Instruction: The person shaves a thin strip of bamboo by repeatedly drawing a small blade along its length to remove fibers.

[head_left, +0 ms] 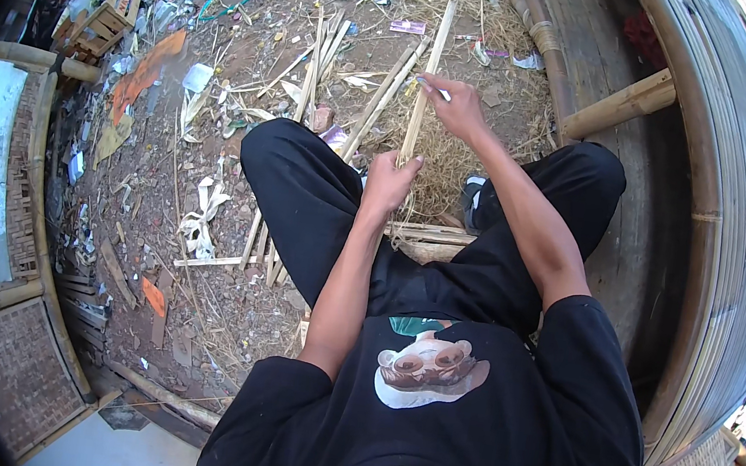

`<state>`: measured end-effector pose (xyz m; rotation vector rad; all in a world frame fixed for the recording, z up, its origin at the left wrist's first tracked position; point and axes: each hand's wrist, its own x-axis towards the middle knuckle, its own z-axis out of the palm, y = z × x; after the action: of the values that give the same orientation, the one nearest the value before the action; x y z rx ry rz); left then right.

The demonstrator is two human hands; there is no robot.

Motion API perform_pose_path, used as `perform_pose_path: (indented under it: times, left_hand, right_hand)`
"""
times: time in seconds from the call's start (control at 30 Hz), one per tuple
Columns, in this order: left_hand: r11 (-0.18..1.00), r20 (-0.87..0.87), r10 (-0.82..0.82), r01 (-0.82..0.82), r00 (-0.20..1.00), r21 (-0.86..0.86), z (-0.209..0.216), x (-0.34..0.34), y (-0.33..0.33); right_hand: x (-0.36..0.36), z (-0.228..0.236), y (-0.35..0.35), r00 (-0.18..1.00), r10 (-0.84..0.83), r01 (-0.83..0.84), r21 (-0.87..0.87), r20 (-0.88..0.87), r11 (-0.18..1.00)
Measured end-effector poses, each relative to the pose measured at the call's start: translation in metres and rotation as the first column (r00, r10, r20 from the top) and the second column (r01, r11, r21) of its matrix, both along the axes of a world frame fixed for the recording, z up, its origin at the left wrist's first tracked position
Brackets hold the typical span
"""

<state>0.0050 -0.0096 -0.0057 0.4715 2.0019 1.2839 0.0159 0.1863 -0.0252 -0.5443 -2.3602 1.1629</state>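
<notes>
My left hand (390, 181) is closed round the near end of a long pale bamboo strip (435, 50), between my knees. The strip points away from me, its far end near the top of the view. Partway along it, my right hand (459, 110) is closed with fingertips at the strip. A slim whitish object (446, 96) shows between those fingers; its kind is too small to make out. Just left of the held strip, more bamboo strips (384, 102) lean from the ground near my knee.
Dry straw, shavings and litter cover the dirt ground (224, 308). At far left stands a wooden crate (115, 1), above a woven bamboo panel (21, 367). On my right are a bamboo-slat bench (736, 231) and a bamboo crossbar (621, 105). An orange scrap (146, 75) lies left.
</notes>
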Motion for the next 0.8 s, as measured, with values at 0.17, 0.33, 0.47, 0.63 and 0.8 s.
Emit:
perform_pose_path:
  times: [0.17,0.33,0.47,0.63,0.8]
  left_hand:
    - [0.998,-0.006,0.063,-0.063,0.998,-0.004,-0.008,-0.004,0.000]
    - [0.996,0.013,0.075,-0.074,0.997,-0.047,-0.005,-0.011,0.002]
    - [0.995,0.008,0.098,-0.098,0.995,-0.029,-0.006,-0.008,0.002]
    - [0.991,0.083,0.126,-0.129,0.989,0.028,-0.011,-0.014,-0.001]
    - [0.981,0.118,0.135,-0.149,0.984,0.121,-0.028,-0.016,-0.003]
  right_hand:
    - [0.008,0.021,-0.011,0.992,0.050,-0.048,-0.025,0.112,0.999]
    - [0.021,0.030,-0.031,0.980,0.184,-0.184,-0.007,0.076,0.983]
    - [0.035,0.038,-0.039,0.970,0.224,-0.221,-0.042,0.091,0.974]
    - [0.054,0.065,-0.050,0.912,0.371,-0.346,-0.158,0.175,0.925]
    - [0.070,0.060,-0.059,0.896,0.443,-0.418,-0.280,0.027,0.864]
